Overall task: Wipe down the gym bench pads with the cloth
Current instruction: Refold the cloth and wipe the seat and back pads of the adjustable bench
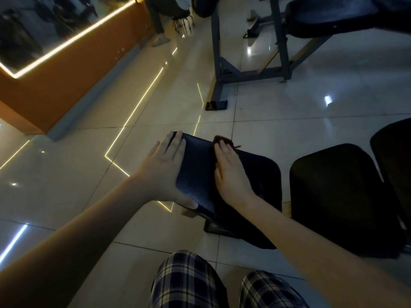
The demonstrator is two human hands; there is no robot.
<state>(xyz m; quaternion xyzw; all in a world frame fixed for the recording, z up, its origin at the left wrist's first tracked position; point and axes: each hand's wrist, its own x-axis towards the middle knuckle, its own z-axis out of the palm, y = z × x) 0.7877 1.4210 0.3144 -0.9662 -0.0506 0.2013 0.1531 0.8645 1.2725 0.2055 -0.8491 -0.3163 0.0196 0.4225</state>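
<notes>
Head view: right grip (231, 174) flat, fingers straight, pressing cloth (225, 140) at far edge of pad (195, 174). Left grip (164, 172) spread, steadying pad's left side. Next stroke probably toward body.

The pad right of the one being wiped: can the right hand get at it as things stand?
Probably yes: the right hand, flat on the cloth, lies on the near pad, and the neighbouring pad sits just beside it, across a narrow gap with nothing between.
</notes>
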